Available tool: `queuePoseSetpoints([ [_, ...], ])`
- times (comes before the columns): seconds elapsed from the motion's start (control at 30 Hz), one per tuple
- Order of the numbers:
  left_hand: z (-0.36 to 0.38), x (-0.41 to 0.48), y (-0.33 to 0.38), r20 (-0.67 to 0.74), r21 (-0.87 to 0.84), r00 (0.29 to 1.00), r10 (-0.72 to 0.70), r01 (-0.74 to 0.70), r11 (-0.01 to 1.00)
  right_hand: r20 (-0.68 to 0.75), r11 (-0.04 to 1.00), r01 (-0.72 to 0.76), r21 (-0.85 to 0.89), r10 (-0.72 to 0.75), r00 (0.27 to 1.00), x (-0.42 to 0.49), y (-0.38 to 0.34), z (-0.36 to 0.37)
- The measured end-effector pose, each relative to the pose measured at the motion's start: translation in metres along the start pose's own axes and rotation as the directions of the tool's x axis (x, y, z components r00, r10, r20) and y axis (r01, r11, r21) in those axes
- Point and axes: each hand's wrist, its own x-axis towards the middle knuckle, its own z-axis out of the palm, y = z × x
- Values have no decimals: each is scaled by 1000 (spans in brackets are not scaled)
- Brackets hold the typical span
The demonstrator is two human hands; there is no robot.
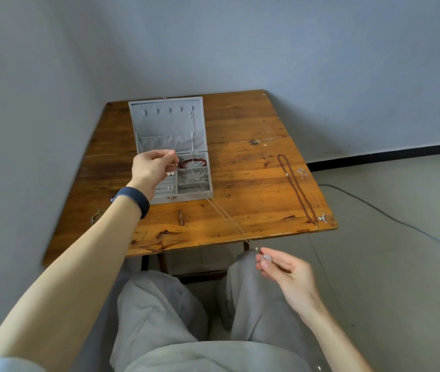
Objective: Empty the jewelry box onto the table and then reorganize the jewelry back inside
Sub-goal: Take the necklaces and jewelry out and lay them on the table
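The left hand (152,167) pinches one end of a thin necklace (224,218) above the open jewelry box (170,154) on the table (248,183); the right hand (285,272) pinches its pendant end. No writing is readable.

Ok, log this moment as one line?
left hand: pinching thin silver chain over open grey jewelry box | right hand: holding its pale pendant | dark red bead necklace: on wooden table

Taut chain (226,221) crosses bare table (240,124) right of box (184,196).
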Motion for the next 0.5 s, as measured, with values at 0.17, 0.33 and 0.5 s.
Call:
queuePoseSetpoints([
  [0.17, 38, 2, 13, 42, 321, 966, 256, -256, 912, -110, 998, -12, 56, 18, 994, -2, 14, -14],
  [0.33, 90, 19, 24, 110, 405, 936, 333, -349, 845, -216, 999, 14, -34, -21, 976, -6, 10, -23],
  [0.5, 154, 37, 19, 182, 475, 904, 386, -425, 771, -342, 999, 1, 35, 11, 940, 2, 11, -31],
])
